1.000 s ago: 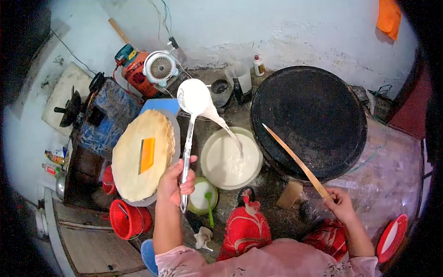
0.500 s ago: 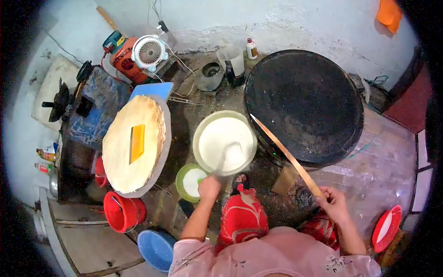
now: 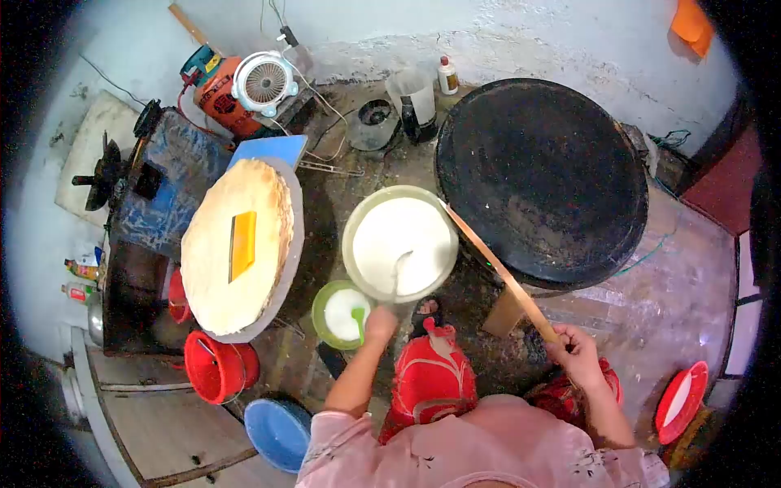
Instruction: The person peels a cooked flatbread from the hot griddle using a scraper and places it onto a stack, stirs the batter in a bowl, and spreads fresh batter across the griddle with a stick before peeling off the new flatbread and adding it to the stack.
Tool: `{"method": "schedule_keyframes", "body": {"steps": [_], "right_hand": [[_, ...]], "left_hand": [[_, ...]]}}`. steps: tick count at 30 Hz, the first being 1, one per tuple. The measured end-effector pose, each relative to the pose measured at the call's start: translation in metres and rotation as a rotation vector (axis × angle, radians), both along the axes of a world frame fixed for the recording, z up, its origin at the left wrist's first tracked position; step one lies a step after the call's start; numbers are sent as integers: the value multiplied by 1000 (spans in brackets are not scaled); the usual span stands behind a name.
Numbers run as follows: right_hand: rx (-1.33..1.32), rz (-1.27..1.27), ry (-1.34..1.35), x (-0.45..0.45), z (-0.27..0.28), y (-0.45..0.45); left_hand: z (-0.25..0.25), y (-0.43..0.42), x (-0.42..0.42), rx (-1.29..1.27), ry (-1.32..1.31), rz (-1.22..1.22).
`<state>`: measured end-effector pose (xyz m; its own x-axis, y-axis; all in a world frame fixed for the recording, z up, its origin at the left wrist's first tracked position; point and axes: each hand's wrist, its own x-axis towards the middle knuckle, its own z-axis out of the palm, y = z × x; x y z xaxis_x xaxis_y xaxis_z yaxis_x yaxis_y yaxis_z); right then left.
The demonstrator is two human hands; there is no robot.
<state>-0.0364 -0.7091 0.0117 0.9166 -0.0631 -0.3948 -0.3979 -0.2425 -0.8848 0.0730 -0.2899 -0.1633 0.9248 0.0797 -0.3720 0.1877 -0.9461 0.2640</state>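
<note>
My left hand (image 3: 381, 324) is closed around the handle of a ladle (image 3: 398, 276). The ladle's head lies mostly sunk in white batter (image 3: 407, 232) in a large pale green bowl (image 3: 350, 264). Beside that hand stands a smaller green bowl (image 3: 321, 329) of white stuff, with a green-handled utensil (image 3: 359, 321) in it. My right hand (image 3: 576, 354) grips the near end of a long, thin wooden spatula (image 3: 508, 281). Its far tip reaches the gap between the batter bowl and a big round black griddle (image 3: 541, 183), at the griddle's left edge.
On the left, a thick stack of thin pancakes (image 3: 211, 220) carries a yellow scraper (image 3: 243, 246). A red bucket (image 3: 213, 370) and a blue basin (image 3: 278, 435) stand below it. Behind are a small fan (image 3: 265, 84), a gas cylinder (image 3: 228, 102), a jug (image 3: 416, 102) and a bottle (image 3: 447, 77).
The ladle's head, blurred over the batter before, now sits lower in it. My left hand has shifted slightly right. The right hand still holds the spatula, and the view has shifted a little.
</note>
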Motion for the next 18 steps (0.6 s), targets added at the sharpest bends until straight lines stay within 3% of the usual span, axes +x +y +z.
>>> {"method": "schedule_keyframes", "body": {"steps": [1,3,4,5,7,9,18], "right_hand": [[11,-19,-19,2,-2,2],[17,-41,-35,2,0,4],[39,-54,-18,4,4,5],[63,-69,-3,5,8,6],[82,-87,-5,5,11,5],[99,-105,-2,3,11,5],[121,-117,2,4,12,2]], "left_hand": [[-31,4,4,-82,-48,-10],[18,-14,17,-969,532,810],[41,-15,19,-1134,653,817],[54,-12,16,-1132,654,813],[75,-4,13,-1484,742,831],[99,3,7,-1579,801,915],[245,15,-17,-1551,327,765]]}}
